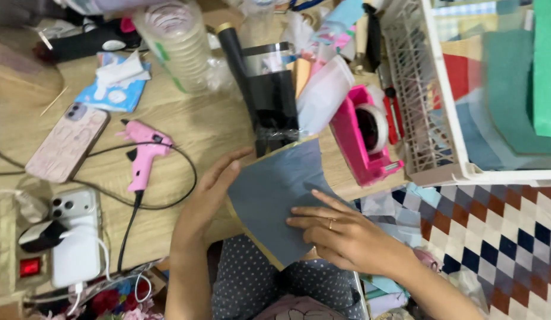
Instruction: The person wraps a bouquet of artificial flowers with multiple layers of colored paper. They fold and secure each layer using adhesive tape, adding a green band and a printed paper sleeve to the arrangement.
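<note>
At the bottom centre of the frame a blue-grey sheet [275,198] with a yellowish edge is held over the near edge of the wooden table [186,127], above a dotted lap. The right hand [341,234] is laid flat on the sheet's lower right part, fingers spread and pressing down, while the left hand [213,186] is set against its left edge with fingers straight and close together — nothing is pinched by either. Left of centre a pink glue gun [142,155] is propped on the table, its black cord looped toward a power strip [17,261] at lower left; two phones [68,142] are lying near it. Just above the sheet a black roll in clear wrap [269,98] is standing, and to its right a pink tape dispenser [363,139] is seen beside a white basket [447,118] of coloured sheets. A slip is judged possible: much of the sheet overhangs the table, so it could bend or crease under uneven pressure — and the cord could be snagged by the left forearm, tipping the glue gun.
</note>
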